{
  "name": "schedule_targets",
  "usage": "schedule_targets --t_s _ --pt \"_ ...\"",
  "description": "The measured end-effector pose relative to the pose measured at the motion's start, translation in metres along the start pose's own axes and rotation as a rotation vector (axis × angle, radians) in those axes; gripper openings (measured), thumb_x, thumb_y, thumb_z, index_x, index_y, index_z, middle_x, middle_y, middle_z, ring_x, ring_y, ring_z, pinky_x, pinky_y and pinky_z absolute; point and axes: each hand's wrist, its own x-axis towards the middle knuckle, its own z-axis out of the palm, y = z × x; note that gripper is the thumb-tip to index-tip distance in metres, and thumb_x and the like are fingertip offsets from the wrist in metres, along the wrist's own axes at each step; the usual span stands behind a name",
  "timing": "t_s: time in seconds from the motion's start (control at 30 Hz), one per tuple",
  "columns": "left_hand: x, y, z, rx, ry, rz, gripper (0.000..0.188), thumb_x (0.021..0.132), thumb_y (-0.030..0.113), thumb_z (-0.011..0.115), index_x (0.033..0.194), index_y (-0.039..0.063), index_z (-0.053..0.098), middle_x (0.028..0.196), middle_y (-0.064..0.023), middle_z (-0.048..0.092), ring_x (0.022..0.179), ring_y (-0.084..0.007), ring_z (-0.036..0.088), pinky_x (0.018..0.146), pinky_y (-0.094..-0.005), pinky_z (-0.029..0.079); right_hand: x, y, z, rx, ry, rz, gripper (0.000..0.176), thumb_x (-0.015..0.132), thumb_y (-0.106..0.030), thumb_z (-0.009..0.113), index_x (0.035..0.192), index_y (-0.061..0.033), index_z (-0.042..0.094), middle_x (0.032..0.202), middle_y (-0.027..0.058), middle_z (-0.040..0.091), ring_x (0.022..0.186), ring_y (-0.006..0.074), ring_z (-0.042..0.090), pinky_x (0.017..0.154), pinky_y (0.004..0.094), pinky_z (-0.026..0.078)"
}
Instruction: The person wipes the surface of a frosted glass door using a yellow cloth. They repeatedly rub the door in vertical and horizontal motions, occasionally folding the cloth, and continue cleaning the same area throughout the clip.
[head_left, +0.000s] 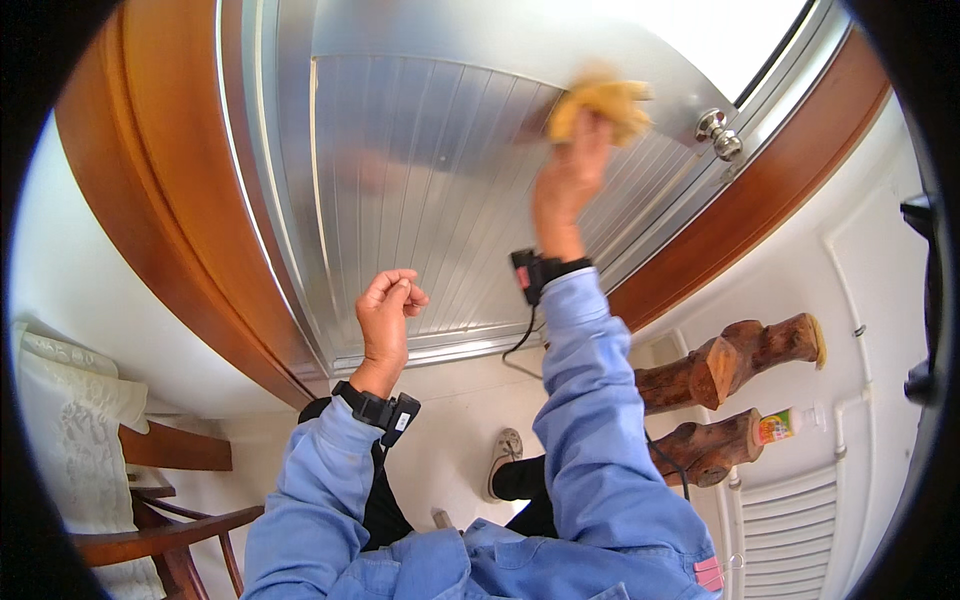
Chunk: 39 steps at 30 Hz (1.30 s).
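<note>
My right hand (574, 176) presses a folded yellow cloth (611, 109) to the upper right of a silver metal door, and the cloth is blurred at its top. The door's ribbed lower panel (442, 202) has fine grooves and gives a dim reflection. A round metal doorknob (718, 135) sits to the right of the cloth, apart from it. Lower down and to the left, my left hand (386, 300) hovers in front of the panel. Its fingers are curled in, the thumb rests on them, and nothing shows between them.
Brown wooden trim (161, 172) frames the door. On the right stand two log stumps (724, 367), the nearer one bearing a labelled bottle (776, 426), by white pipes and a radiator (787, 525). At lower left is a wooden chair (172, 532) near a lace cloth (71, 420). Cables trail from both wrist straps.
</note>
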Motion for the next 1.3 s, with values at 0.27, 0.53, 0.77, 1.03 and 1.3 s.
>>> schedule_targets --t_s 0.27,0.53,0.77,1.03,1.3 --pt "0.004 -0.008 -0.004 0.002 -0.021 -0.033 0.017 0.098 0.009 0.054 0.104 0.004 0.069 0.078 -0.0030 0.066 0.072 -0.0133 0.065 0.063 -0.0249 0.047 -0.052 -0.044 0.010 0.080 -0.369 -0.591 0.040 0.080 -0.010 0.069 0.120 -0.0103 0.066 0.124 0.0133 0.061 0.108 0.0312 0.060 0.092 0.0442 0.050" --pt "0.005 0.011 -0.014 -0.008 0.002 -0.005 0.016 0.095 0.006 0.053 0.101 0.003 0.068 0.075 -0.0041 0.067 0.068 -0.0131 0.065 0.060 -0.0247 0.047 0.007 0.047 -0.014 -0.152 -0.025 0.037 0.045 0.079 0.010 0.064 0.121 -0.0027 0.059 0.116 0.0179 0.061 0.106 0.0402 0.059 0.090 0.0457 0.050" --pt "0.008 -0.001 -0.012 -0.001 0.001 -0.066 0.017 0.097 0.009 0.055 0.103 0.004 0.069 0.077 -0.0032 0.067 0.070 -0.0137 0.066 0.061 -0.0246 0.048 -0.026 -0.048 0.025 0.024 -0.062 -0.348 0.041 0.082 0.003 0.065 0.123 0.0002 0.064 0.114 0.0198 0.062 0.099 0.0354 0.062 0.083 0.0423 0.053" --pt "0.005 -0.009 -0.005 0.081 -0.032 -0.091 0.018 0.097 0.010 0.054 0.106 0.003 0.069 0.079 -0.0021 0.065 0.072 -0.0149 0.066 0.062 -0.0247 0.048 -0.005 -0.014 -0.004 -0.114 -0.317 -0.614 0.039 0.083 -0.013 0.067 0.122 -0.0122 0.064 0.101 0.0083 0.060 0.088 0.0235 0.061 0.076 0.0362 0.053" --pt "0.004 -0.011 0.005 0.101 -0.083 -0.090 0.017 0.097 0.007 0.054 0.104 0.002 0.069 0.078 -0.0022 0.067 0.070 -0.0123 0.065 0.060 -0.0232 0.047 0.026 0.182 -0.051 -0.418 -0.172 0.099 0.056 0.075 0.004 0.067 0.127 -0.0057 0.049 0.113 0.0204 0.055 0.104 0.0440 0.057 0.089 0.0491 0.049"
